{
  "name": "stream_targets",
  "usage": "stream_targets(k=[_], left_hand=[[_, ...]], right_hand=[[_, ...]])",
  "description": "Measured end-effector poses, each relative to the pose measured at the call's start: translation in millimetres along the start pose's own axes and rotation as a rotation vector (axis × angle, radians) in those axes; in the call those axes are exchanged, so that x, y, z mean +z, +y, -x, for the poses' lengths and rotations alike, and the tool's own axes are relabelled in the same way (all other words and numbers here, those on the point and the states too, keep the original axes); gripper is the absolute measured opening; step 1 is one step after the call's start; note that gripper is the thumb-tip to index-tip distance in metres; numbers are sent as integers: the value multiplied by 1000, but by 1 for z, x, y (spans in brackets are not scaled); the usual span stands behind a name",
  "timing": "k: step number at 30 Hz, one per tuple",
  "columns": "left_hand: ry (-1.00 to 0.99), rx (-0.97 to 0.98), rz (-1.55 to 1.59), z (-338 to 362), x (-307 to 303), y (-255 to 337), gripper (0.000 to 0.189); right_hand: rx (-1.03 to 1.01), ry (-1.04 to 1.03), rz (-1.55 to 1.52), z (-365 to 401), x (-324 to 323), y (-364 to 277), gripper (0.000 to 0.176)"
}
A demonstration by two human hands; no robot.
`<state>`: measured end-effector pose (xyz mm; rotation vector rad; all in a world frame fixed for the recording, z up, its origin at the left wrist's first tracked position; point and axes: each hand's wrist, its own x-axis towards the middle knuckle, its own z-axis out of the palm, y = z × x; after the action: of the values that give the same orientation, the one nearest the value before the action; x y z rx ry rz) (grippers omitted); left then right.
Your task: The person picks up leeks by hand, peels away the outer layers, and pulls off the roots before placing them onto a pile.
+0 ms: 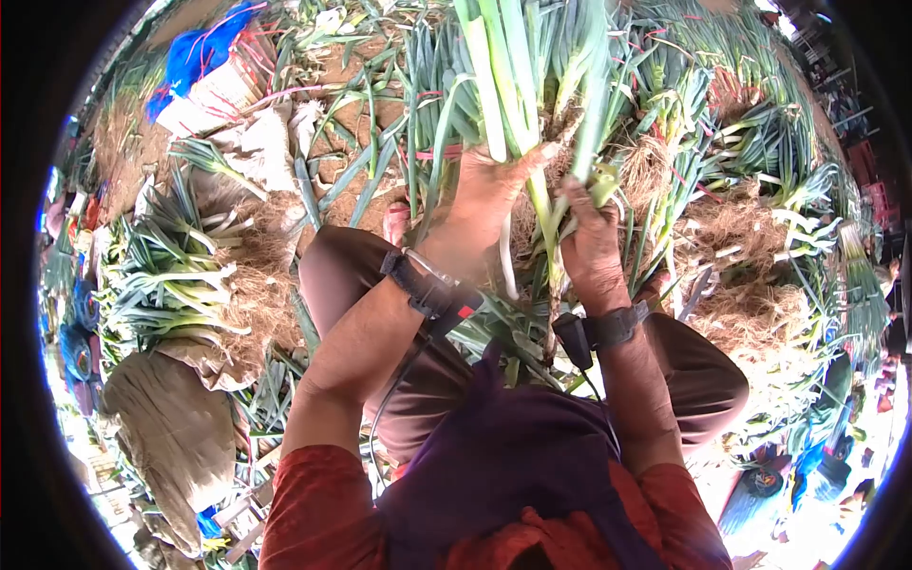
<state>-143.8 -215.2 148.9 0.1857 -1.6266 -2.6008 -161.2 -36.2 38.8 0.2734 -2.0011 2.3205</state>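
My left hand [480,199] is closed around a leek [513,85], thumb across its pale stalk. The leek stands nearly upright above my crossed legs, green leaves toward the top and a thin, brownish end [554,309] hanging down. Just right of it, my right hand [594,242] has its fingers curled shut on a green leek leaf [591,114] beside the stalk. Slight blur hides exactly how the leaf joins the leek. Both wrists wear dark straps, the left with a small device [442,296] and the right with a black block [574,340].
More leeks [442,95] stand in front of me. Leeks with dry roots [261,294] lie at left, near a tan sack [176,418]. Other root masses [750,313] lie at right. Blue plastic [204,52] and a bundle of pink-edged strips [214,100] sit far left.
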Motion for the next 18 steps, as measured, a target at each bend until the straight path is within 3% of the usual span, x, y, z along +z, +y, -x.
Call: stream_targets(k=[2,3,5,7,9,10,11,13,14,16,17,18], left_hand=[[-37,-114,-57,-1,-11,9,15],[-61,-52,-5,-2,-15,7,18],[35,-2,-20,-1,-20,17,19],[115,119,-16,-8,-32,25,21],[220,281,7,-17,-49,32,22],[299,311,-6,-15,-53,51,23],[291,375,36,-21,-69,53,23],[296,444,100,-31,-89,56,23],[332,431,58,-28,-89,59,23],[378,419,-11,-22,-82,60,24],[392,423,-37,-20,-77,57,24],[406,427,-64,-19,-73,55,24]], right_hand=[[-211,131,440,-3,-7,9,22],[-249,183,536,-4,-10,13,20],[-46,187,236,11,-16,12,18],[-478,-42,1181,32,-36,24,17],[-391,-269,1460,75,-92,73,27],[-359,-233,1409,98,-94,63,24],[-51,-411,1496,120,-119,71,26],[629,-566,1557,137,-122,44,35],[809,-727,1519,145,-164,73,52],[453,-738,1252,143,-177,71,57],[431,-675,1283,131,-193,96,59],[344,-487,1136,107,-160,63,46]])
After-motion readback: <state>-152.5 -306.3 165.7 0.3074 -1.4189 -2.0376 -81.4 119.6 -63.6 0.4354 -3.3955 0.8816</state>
